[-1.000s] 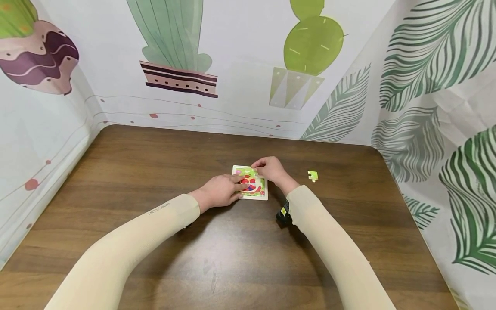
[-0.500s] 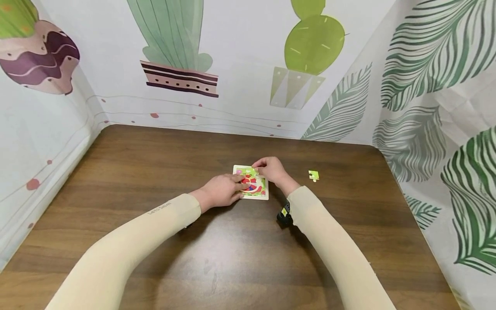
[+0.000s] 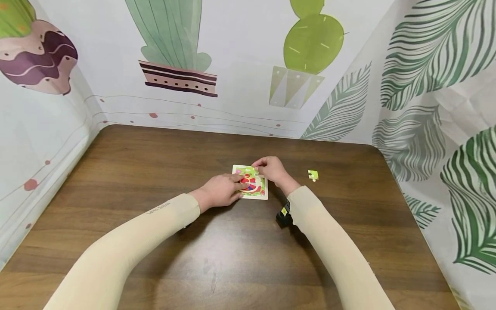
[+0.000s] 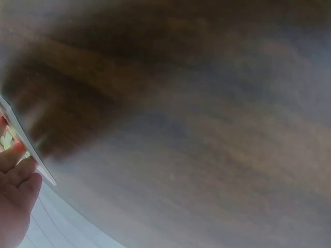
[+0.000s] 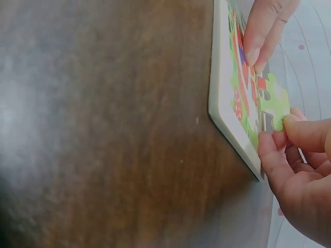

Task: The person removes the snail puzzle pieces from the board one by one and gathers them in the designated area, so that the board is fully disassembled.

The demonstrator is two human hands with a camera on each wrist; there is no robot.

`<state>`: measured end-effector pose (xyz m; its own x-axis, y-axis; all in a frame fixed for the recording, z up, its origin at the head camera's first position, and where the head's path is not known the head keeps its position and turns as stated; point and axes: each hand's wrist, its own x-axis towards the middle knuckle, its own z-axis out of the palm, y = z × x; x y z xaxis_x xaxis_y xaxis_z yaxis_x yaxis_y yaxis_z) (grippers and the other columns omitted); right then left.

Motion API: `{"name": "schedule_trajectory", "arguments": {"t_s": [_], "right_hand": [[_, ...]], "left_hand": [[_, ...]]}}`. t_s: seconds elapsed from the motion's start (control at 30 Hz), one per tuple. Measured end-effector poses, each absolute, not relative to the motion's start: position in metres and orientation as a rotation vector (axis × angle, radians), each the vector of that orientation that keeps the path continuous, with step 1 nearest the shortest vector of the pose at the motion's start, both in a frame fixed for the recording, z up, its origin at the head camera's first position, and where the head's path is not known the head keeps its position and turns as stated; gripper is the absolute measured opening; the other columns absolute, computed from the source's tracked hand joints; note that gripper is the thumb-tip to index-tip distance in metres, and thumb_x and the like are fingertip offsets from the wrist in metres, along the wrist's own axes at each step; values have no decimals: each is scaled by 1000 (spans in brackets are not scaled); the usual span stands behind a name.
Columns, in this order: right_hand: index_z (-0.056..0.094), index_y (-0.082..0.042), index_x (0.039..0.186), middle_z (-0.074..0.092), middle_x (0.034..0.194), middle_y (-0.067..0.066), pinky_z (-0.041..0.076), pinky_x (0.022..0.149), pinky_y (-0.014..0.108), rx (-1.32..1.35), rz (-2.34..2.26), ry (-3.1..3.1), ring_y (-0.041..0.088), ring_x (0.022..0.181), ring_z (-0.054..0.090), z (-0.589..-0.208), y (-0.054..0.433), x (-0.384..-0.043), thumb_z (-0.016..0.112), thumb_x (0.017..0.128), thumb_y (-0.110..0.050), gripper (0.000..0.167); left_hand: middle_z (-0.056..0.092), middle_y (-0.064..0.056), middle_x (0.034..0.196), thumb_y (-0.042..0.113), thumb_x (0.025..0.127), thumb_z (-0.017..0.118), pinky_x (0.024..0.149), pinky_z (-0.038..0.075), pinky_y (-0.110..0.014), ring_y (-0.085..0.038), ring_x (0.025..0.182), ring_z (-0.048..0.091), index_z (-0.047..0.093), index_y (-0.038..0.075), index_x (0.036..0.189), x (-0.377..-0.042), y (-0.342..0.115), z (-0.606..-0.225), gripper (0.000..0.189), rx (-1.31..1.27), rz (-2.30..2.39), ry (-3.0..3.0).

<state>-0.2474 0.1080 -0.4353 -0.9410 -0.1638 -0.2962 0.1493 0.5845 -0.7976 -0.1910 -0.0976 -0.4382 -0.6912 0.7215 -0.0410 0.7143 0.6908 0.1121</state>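
In the head view a small square jigsaw board (image 3: 256, 198) with a white rim and a red, blue and green picture lies on the table. My left hand (image 3: 220, 190) rests across its left side, fingers stretched over the picture. At the board's far right corner my right hand (image 3: 272, 168) pinches a light green puzzle piece (image 5: 279, 101) between thumb and finger. The right wrist view has this piece raised at an angle over a gap in the picture. Only the left fingers (image 4: 20, 173) and a strip of the board's edge show in the left wrist view.
A loose green puzzle piece (image 3: 314, 175) lies on the brown wooden table (image 3: 217, 258), to the right of the board. Behind the table hangs a white cloth (image 3: 240, 86) printed with cacti and leaves. A black wrist device (image 3: 284, 217) sits under the right forearm.
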Motion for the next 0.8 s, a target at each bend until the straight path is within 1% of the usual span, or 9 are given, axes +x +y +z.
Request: {"name": "schedule_trajectory", "arguments": {"t_s": [0.17, 0.3, 0.67, 0.8], "right_hand": [[74, 2, 115, 67, 119, 20, 50, 68, 15, 14, -1320, 2449, 17, 90, 60, -435, 110, -249, 62, 99, -7, 22], [74, 2, 115, 68, 119, 19, 53, 68, 15, 22, -1337, 2424, 15, 87, 62, -435, 110, -250, 61, 100, -7, 22], [74, 2, 114, 68, 118, 19, 49, 72, 17, 9, -1324, 2443, 20, 96, 60, -434, 111, -248, 63, 98, -8, 22], [74, 2, 115, 68, 120, 20, 49, 74, 18, 1, -1315, 2447, 18, 96, 60, -432, 114, -248, 63, 99, -8, 22]], "left_hand": [[59, -17, 148, 33, 101, 62, 114, 48, -43, -32, 136, 60, 66, 15, 139, -192, -97, -439, 42, 1203, 128, 2815], [59, -17, 149, 33, 101, 61, 115, 48, -43, -32, 137, 59, 66, 16, 139, -192, -98, -439, 42, 1191, 134, 2807], [58, -17, 150, 33, 101, 62, 114, 49, -45, -32, 136, 60, 66, 15, 139, -189, -100, -439, 42, 1178, 142, 2817], [58, -17, 150, 33, 101, 62, 114, 48, -44, -32, 137, 59, 66, 15, 139, -189, -99, -438, 42, 1178, 157, 2815]]}}
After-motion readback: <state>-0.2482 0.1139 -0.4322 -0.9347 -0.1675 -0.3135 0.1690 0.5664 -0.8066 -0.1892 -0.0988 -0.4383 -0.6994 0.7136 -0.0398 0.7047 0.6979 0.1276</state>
